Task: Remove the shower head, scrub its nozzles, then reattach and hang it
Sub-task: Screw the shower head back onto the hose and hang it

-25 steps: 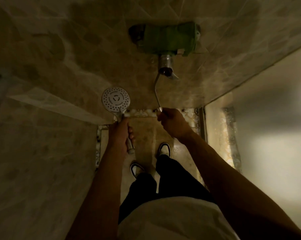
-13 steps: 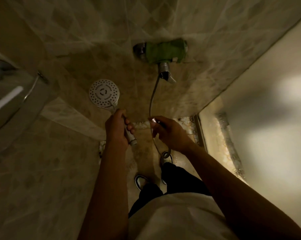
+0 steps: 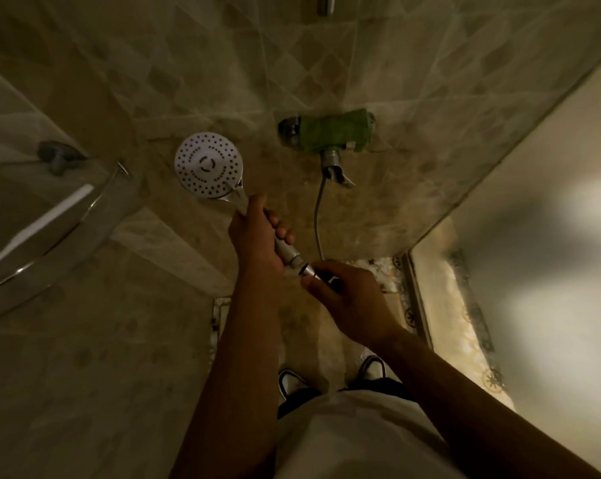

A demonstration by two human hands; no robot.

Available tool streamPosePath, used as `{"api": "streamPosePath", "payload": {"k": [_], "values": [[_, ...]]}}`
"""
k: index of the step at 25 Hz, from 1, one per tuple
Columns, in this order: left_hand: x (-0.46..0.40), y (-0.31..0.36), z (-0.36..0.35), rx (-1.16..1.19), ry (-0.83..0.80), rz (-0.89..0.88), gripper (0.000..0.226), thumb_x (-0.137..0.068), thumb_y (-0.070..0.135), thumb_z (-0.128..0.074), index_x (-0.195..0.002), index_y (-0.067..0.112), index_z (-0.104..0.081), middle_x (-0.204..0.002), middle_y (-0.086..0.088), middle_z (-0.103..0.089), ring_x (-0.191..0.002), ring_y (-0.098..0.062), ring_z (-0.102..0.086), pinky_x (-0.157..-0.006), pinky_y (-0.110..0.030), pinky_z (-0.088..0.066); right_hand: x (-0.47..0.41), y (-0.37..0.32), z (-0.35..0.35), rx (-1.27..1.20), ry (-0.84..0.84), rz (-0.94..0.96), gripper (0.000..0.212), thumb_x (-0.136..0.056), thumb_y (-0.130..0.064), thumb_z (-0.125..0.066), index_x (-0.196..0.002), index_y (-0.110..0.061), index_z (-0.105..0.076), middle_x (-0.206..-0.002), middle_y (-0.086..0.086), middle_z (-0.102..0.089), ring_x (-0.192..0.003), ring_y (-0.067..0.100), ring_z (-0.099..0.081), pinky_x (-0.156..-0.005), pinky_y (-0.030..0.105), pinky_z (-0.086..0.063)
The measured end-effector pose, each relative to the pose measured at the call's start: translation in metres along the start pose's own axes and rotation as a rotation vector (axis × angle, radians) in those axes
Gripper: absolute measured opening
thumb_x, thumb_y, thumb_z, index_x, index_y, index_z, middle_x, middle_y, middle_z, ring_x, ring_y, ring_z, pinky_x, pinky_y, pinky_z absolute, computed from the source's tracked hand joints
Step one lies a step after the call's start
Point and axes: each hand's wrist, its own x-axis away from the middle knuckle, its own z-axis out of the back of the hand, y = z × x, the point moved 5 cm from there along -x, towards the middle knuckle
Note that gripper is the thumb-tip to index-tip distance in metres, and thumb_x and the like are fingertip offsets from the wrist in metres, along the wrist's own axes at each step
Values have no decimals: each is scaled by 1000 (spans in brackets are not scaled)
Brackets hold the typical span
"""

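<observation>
Shower head (image 3: 208, 169) is held below-left of the green-wrapped wall mixer (image 3: 333, 130), nozzle face toward the camera. Left hand (image 3: 257, 236) fingers wrap its handle. Right hand (image 3: 347, 299) fingers pinch the hose nut (image 3: 309, 270), which now sits at the threaded handle end; half a second ago the two were well apart. The hose (image 3: 318, 219) runs from the mixer outlet down to this hand. Judgement: reattachment is starting; whether threads have engaged cannot be told. Hanging remains.
</observation>
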Motion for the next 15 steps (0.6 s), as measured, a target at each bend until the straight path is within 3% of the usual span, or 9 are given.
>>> {"api": "streamPosePath", "payload": {"k": [5, 8, 11, 13, 15], "values": [[18, -7, -26, 46, 30, -122, 28, -92, 23, -60, -69, 14, -46, -50, 3, -45, -37, -13, -40, -40, -25, -39, -7, 5, 26, -11, 118, -7, 10, -91, -36, -67, -97, -30, -71, -73, -22, -63, -68, -4, -60, -56, 8, -40], [26, -10, -35, 38, 59, -173, 27, -93, 24, -61, -73, 12, -47, -50, 2, -45, -37, -14, -42, -41, -26, -41, -8, 9, 33, 12, 116, 2, 16, -91, -40, -64, -101, -28, -71, -79, -20, -65, -72, -3, -61, -57, 8, -40], [31, -11, -39, 58, 66, -204, 29, -93, 25, -62, -71, 13, -47, -50, 1, -45, -37, -14, -41, -41, -26, -40, -9, 10, 34, 50, 94, -12, 28, -92, -50, -56, -104, -31, -72, -82, -14, -69, -69, 1, -61, -56, 18, -44], [34, -8, -43, 80, 23, -193, 29, -90, 27, -65, -69, 15, -48, -51, 2, -44, -37, -13, -40, -41, -26, -39, -11, 9, 37, -5, 68, -10, 26, -94, -52, -53, -91, -33, -71, -69, -14, -65, -59, 3, -58, -51, 24, -42], [35, -5, -48, 131, -89, -132, 31, -89, 29, -67, -67, 18, -49, -51, 4, -42, -37, -12, -38, -39, -24, -36, -16, 10, 40, -157, -24, -35, 30, -96, -50, -55, -73, -33, -65, -59, -15, -59, -49, 3, -53, -48, 23, -37]]}}
